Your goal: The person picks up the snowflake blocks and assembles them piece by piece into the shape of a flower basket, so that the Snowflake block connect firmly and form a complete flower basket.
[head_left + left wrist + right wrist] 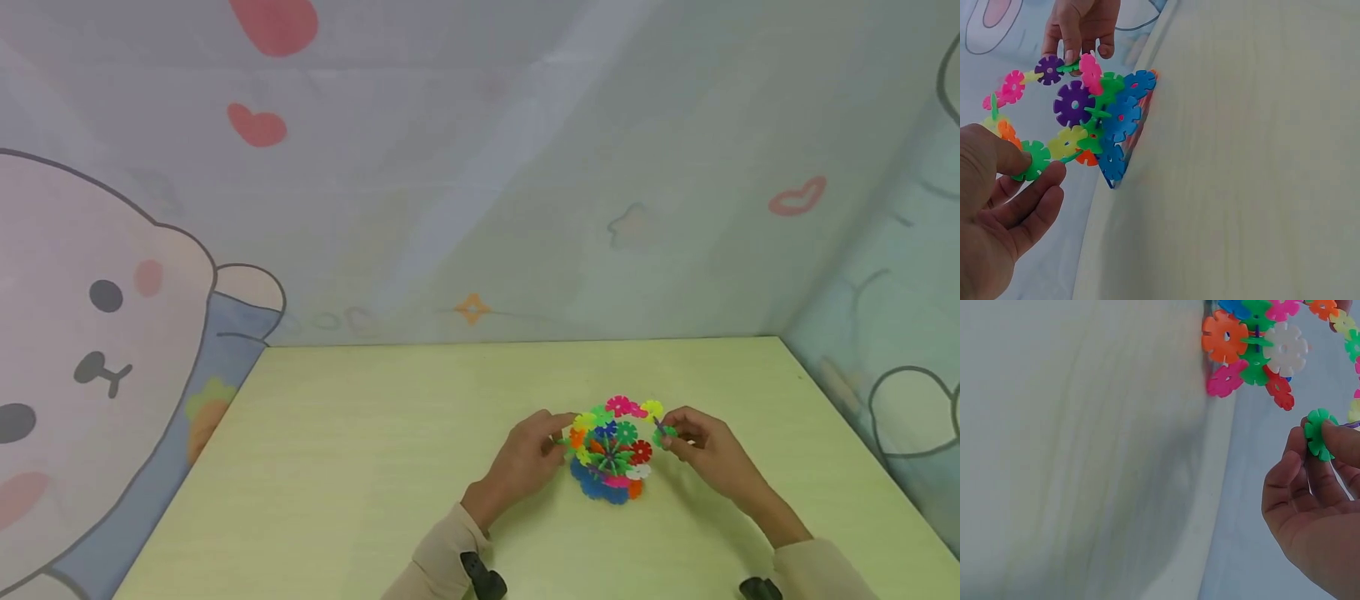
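Note:
A many-coloured model of slotted plastic snowflake discs [617,481] stands on the table with blue discs [1121,119] at its base. A chain of linked discs [618,406] arches over its far side, from one hand to the other. My left hand [527,457] is at the model's left and pinches a green snowflake disc [1036,160] between thumb and fingers. On the opposite side, my right hand [708,448] pinches another green snowflake disc [1319,434], joined to a purple disc [1049,70]. White, orange and pink discs [1227,378] show on the model's right side.
The pale wooden table [337,467] extends widely to the left of the hands. Behind it hangs a printed cloth backdrop [450,167], and another cloth [907,333] borders the right edge. Dark wrist devices [483,575] sit at both sleeves.

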Demonstrator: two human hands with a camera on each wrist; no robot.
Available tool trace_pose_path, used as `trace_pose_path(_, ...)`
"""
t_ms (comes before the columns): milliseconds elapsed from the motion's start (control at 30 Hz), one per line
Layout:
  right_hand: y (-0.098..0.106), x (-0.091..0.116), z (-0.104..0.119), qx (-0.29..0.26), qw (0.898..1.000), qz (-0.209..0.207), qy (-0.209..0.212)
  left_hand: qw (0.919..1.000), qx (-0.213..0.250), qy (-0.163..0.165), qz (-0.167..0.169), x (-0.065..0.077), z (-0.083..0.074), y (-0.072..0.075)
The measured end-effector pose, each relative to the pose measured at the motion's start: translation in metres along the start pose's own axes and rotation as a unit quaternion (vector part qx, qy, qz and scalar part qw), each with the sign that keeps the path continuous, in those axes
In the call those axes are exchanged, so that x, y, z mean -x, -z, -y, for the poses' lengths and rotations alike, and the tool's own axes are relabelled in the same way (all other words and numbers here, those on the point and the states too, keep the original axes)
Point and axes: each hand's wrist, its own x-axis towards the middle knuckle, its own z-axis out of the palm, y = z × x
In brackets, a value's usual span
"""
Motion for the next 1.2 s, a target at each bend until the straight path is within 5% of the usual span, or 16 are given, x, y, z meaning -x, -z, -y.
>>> trace_pose_path(267,-0.003,0.005,-0.007,0.003,1.000,-0.014,0.006,0.9985,-0.050,-0.019,-0.015,0.002,0.000,-0.004)
trace_pose_path(567,-0.011,0.007,-0.013,0.047,0.996,-0.051,0.062,0.9966,-0.070,-0.015,-0.039,0.007,-0.002,-0.013)
trace_pose_path(733,-0.014,0.006,-0.015,0.071,0.992,-0.067,0.083,0.9970,-0.077,0.004,-0.004,0.008,-0.003,-0.016)
trace_pose_path(967,-0.014,0.006,-0.013,0.103,0.988,-0.076,0.087,0.9955,-0.003,0.068,0.066,0.006,-0.007,-0.017)
trace_pose_path(1200,-0.014,0.008,-0.014,0.097,0.990,-0.063,0.085,0.9936,0.025,0.074,0.081,0.002,-0.008,-0.021)
